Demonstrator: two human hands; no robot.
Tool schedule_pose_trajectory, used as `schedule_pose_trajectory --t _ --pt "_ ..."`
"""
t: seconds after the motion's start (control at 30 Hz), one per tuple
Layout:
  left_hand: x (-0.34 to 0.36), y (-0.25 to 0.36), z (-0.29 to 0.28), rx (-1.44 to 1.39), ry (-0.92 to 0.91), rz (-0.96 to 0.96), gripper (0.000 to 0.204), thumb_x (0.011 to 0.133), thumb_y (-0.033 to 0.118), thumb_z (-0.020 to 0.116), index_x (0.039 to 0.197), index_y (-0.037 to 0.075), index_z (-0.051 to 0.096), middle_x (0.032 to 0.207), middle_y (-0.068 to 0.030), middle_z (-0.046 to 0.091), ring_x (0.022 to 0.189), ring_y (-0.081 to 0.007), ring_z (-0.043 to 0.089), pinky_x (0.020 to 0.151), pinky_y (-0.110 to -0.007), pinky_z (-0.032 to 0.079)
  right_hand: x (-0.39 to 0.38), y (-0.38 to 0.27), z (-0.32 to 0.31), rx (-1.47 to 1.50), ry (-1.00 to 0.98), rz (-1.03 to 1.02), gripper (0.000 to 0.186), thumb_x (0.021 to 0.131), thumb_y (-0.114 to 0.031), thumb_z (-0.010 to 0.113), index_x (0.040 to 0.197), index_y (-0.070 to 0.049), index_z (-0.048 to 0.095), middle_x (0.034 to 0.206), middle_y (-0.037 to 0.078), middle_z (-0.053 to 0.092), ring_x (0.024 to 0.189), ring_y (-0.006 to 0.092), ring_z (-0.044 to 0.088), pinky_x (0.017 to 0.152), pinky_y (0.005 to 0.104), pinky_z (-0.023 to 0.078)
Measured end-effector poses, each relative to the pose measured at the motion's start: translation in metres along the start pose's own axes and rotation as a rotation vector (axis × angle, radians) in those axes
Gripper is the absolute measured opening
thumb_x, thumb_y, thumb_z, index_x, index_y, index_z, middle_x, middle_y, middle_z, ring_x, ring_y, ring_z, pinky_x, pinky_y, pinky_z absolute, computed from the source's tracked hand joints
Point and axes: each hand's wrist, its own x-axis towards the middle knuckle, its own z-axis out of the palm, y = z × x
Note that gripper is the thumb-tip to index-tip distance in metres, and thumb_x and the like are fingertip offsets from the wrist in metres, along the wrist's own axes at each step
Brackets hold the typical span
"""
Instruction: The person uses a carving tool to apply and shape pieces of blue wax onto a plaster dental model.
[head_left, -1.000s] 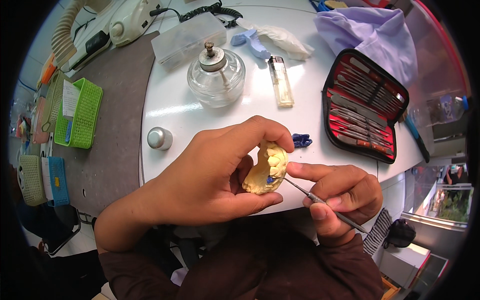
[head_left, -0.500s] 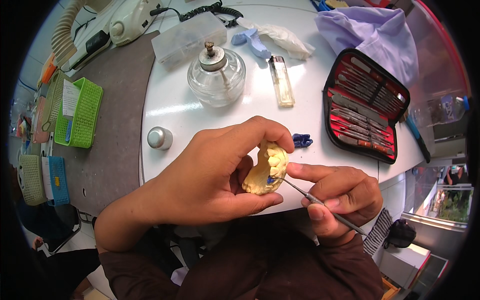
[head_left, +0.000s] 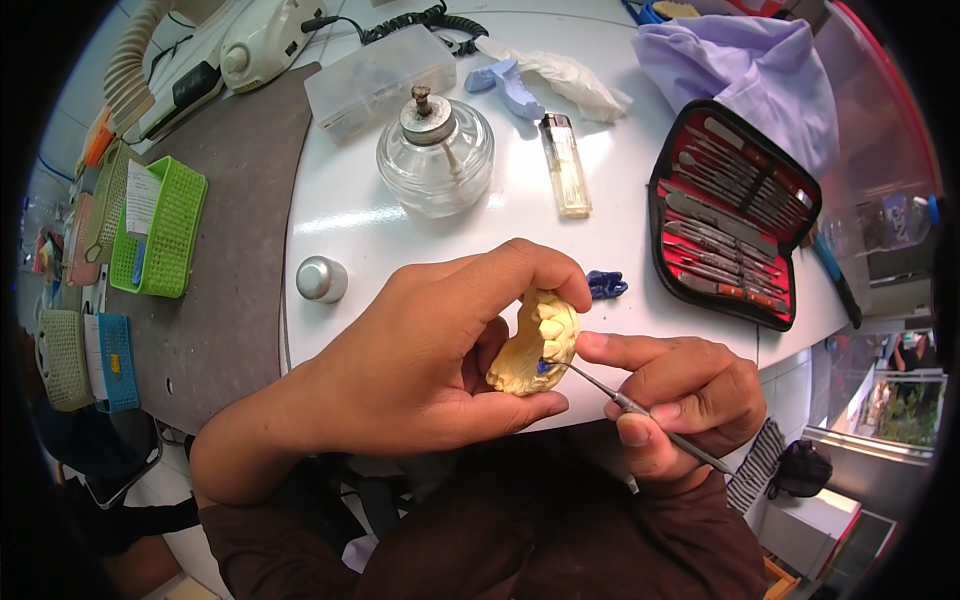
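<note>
My left hand (head_left: 440,350) is closed around a yellow plaster dental model (head_left: 520,362), its row of teeth turned to the right. A small patch of dark blue wax (head_left: 544,367) sits on the model among the teeth. Pinched in my right hand (head_left: 690,395) is a thin metal wax carver (head_left: 628,402); its bent tip touches the model at the blue patch. My right index finger reaches close to the model's teeth. Just beyond the model a lump of dark blue wax (head_left: 606,285) lies on the white table.
A glass spirit lamp (head_left: 436,170), its metal cap (head_left: 321,279) and a lighter (head_left: 566,165) stand or lie beyond my hands. At right is an open instrument case (head_left: 735,215) near a lilac cloth (head_left: 740,70). A clear plastic box (head_left: 380,80) and green basket (head_left: 165,230) are left.
Hardly anything differs: the whole view has shifted very slightly. Both hands keep their holds, and the carver's tip stays at the blue patch.
</note>
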Motion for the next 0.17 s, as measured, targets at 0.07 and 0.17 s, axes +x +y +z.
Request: schedule_pose_trajectory --t 0.07,0.17 --pt "0.0 0.0003 0.0 0.001 -0.001 -0.002 0.056 0.076 0.004 0.084 0.122 0.0 0.051 0.113 -0.0071 0.06 0.082 -0.008 0.065 0.057 -0.019 0.051 -0.0001 0.0001 -0.0004 0.004 -0.002 0.001 0.036 0.087 -0.011 0.077 0.093 -0.009 0.041 0.07 0.009 0.06 0.084 0.0373 0.074 0.073 0.0414 0.063" --pt "-0.0005 0.0001 -0.0004 0.0 -0.004 -0.007 0.056 0.077 0.004 0.084 0.122 0.0 0.051 0.113 -0.0074 0.06 0.082 -0.0082 0.065 0.057 -0.019 0.051 -0.0003 0.0003 -0.0005 0.007 -0.004 0.002 0.036 0.087 -0.011 0.077 0.093 -0.009 0.041 0.07 0.009 0.06 0.084 0.0372 0.074 0.073 0.0416 0.063"
